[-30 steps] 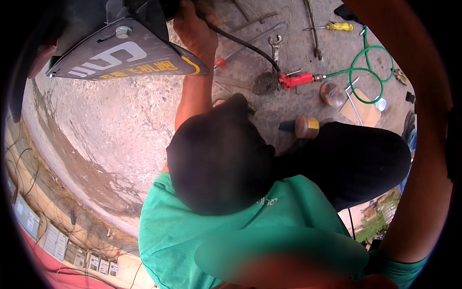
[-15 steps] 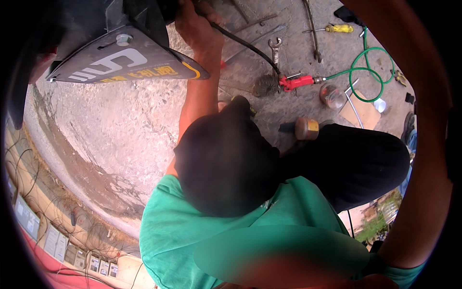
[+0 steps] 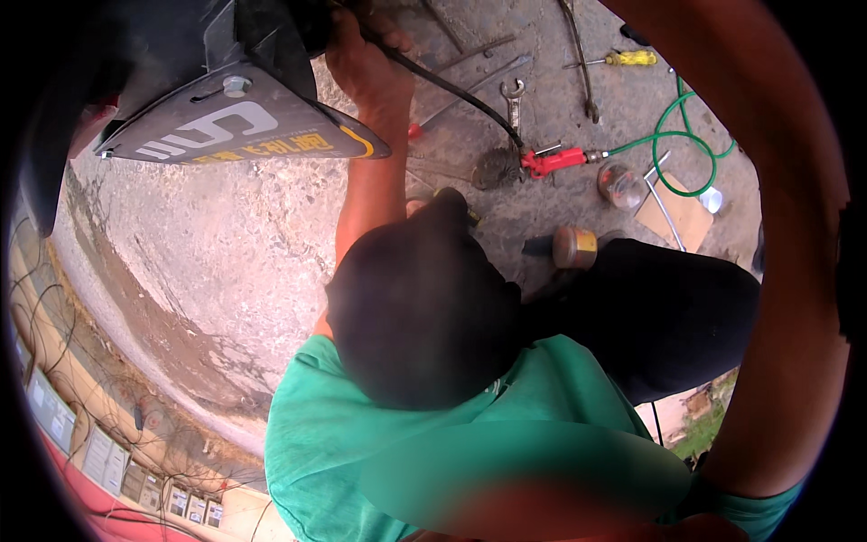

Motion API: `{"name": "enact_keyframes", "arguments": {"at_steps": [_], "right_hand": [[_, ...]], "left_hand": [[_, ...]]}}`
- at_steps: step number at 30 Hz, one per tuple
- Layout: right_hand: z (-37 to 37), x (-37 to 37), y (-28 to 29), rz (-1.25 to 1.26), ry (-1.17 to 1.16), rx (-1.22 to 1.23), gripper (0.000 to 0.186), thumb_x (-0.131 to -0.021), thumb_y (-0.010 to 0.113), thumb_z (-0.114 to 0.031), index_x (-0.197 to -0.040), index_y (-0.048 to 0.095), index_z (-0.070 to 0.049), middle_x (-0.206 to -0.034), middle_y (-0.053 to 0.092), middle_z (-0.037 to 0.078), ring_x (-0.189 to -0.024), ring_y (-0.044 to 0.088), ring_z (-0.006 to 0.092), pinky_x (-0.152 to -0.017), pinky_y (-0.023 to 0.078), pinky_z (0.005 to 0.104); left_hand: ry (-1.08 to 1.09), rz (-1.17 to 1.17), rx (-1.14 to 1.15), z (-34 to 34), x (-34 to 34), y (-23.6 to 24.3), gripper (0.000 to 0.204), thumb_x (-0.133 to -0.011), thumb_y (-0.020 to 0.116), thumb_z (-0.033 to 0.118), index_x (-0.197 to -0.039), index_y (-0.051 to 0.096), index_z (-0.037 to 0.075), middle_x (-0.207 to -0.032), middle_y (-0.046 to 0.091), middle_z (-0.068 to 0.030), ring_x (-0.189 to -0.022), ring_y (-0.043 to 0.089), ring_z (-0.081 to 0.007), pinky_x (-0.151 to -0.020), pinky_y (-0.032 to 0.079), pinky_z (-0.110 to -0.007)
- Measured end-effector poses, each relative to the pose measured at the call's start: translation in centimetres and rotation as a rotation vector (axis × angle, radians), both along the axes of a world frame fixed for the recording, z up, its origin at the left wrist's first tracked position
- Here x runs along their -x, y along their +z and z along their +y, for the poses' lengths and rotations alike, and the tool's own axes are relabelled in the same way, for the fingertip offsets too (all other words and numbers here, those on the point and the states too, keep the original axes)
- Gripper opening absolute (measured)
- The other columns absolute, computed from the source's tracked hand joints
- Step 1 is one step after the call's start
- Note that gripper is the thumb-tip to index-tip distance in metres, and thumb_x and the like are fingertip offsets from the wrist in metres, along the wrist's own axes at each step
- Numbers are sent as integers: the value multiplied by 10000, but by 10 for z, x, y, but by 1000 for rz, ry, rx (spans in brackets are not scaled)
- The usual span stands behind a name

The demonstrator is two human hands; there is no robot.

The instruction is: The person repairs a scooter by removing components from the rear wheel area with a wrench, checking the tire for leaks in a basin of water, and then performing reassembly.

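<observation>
My left hand [image 3: 368,63] is closed around the end of the black hose [image 3: 424,74] against the dark underside of a vehicle part at the top left, its fingertips partly hidden. Beside it hangs a grey bracket panel [image 3: 235,126] with a bolt and printed graphics. The hose curves down to a red air tool [image 3: 555,161], joined to a coiled green air line [image 3: 686,131]. My right arm [image 3: 786,271] rises along the right edge; its hand is out of view.
On the concrete [image 3: 190,262] lie a wrench [image 3: 514,101], a yellow screwdriver [image 3: 630,58], metal rods, a wire brush [image 3: 494,167], two jars [image 3: 574,247] [image 3: 619,185] and cardboard [image 3: 655,217]. My dark-clad knee [image 3: 668,316] is at the right. Wired boxes [image 3: 107,456] line the lower-left wall.
My left hand shifts slightly about the hose end. My raised right arm has swung a little leftward at the top, covering more of the ground at upper right.
</observation>
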State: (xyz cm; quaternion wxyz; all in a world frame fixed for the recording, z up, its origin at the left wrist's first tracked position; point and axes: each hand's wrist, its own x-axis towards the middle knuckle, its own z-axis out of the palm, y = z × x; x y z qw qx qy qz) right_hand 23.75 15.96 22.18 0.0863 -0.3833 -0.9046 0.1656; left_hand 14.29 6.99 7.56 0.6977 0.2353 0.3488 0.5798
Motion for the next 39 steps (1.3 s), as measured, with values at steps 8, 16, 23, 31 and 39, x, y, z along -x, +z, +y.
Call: {"name": "enact_keyframes", "arguments": {"at_steps": [8,16,23,31,39], "right_hand": [[-40,-22,14,131,-45,-180,192,-814,652,-130,-978,667,-31,-887,672,146,-846,665,318,-745,532,410],[-250,-108,-62,-111,-281,209,429,-754,734,-141,-1150,587,-67,-993,612,100,-959,630,306,-812,512,428],[-344,-130,-187,-300,-289,163,424,-787,636,-152,-1189,550,-48,-1149,559,103,-1065,560,260,-885,447,385],[-370,-129,-202,-213,-402,167,490,-842,536,-121,-1326,493,-58,-1216,557,107,-1140,557,280,-911,466,421],[-373,-135,-209,-152,-397,152,448,-826,562,-138,-1266,538,-56,-1132,583,115,-1058,591,286,-859,481,418]], "left_hand": [[-200,100,-116,19,28,-39,230,-985,529,270,-1058,582,58,-791,585,-58,-700,555,-178,-615,462,-359],[-164,16,33,13,18,-17,400,-1001,512,470,-1105,561,88,-793,479,-22,-671,396,-154,-624,342,-333],[-155,29,43,5,9,-6,413,-1003,511,457,-1073,587,57,-788,491,-29,-677,408,-155,-622,345,-327],[-108,-2,71,5,14,0,362,-1008,526,385,-941,576,32,-714,517,-45,-603,452,-173,-552,371,-327],[-106,21,77,5,11,3,366,-1016,506,386,-948,572,32,-721,519,-45,-598,453,-176,-549,375,-326]]}}
